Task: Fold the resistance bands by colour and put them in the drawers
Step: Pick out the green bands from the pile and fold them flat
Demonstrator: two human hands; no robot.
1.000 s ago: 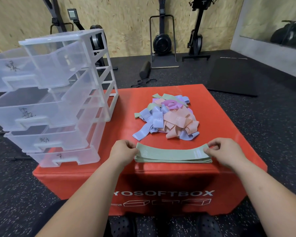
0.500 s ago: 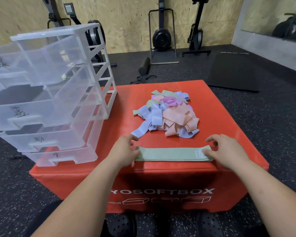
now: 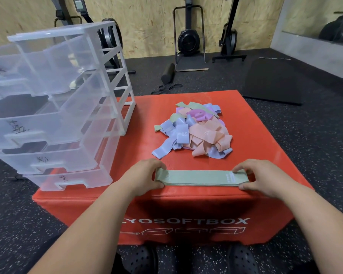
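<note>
Drawer unit (image 3: 63,107): it stands on the left part of the red box (image 3: 265,147). Its four drawers are pulled out toward you, and each front has a dark handwritten mark.
Inside the drawers: the plastic is cloudy, so I cannot tell what they hold.
Pile of bands (image 3: 196,131): a loose heap in the middle of the box top, with lilac, peach, pink and green loops tangled together.
Green band (image 3: 198,177): it lies flat along the near edge of the box, between your hands. It is a long strip in several layers.
Left hand (image 3: 141,178): you pinch the left end of the strip, fingers on top.
Right hand (image 3: 261,178): you pinch the right end, fingertips on top and thumb at the near edge.
Materials: the bands are soft woven fabric, the drawers are translucent hard plastic, and the box has a finely textured cover.
</note>
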